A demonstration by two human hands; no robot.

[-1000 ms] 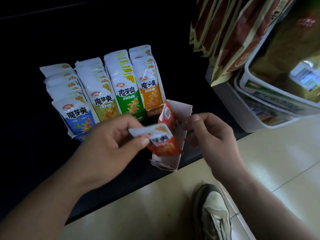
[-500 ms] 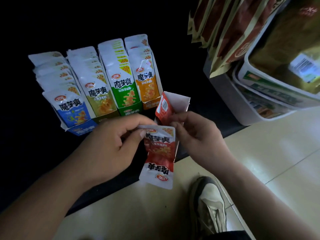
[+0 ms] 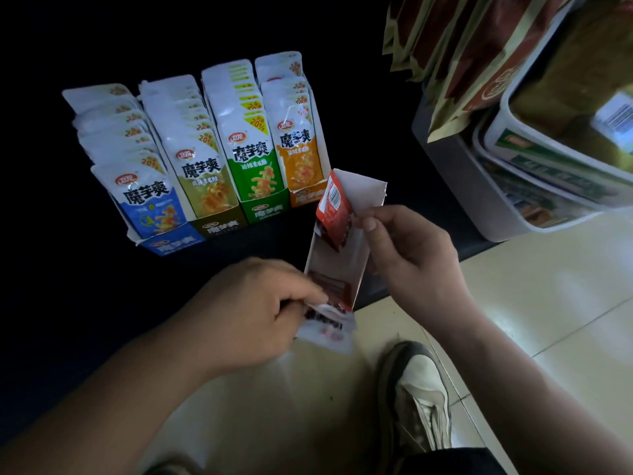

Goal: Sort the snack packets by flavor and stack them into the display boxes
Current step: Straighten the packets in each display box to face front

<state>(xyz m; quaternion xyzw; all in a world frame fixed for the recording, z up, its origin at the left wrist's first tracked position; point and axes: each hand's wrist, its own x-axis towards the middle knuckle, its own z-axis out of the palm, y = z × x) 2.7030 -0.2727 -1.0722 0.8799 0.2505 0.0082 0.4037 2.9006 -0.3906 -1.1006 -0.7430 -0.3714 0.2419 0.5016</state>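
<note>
The light is dim and uneven: the far and left side sinks into near black, swallowing the shelf [image 3: 102,286] under the rows of packets [image 3: 219,149], whose white tops alone stand out, while the pale floor [image 3: 548,303] on the near right is softly lit. A barcode label [image 3: 615,116] at the far right glares white, and the tubs [image 3: 548,186] and bags [image 3: 462,63] there bend and smear with wide-angle distortion. The red packet [image 3: 329,332] pinched by the left hand [image 3: 253,313] is motion-blurred, its print unreadable; the box [image 3: 346,255] in the right hand [image 3: 414,265] is sharper.

Four full display boxes [image 3: 219,229], one open box [image 3: 342,258], two held red packets [image 3: 334,210].
</note>
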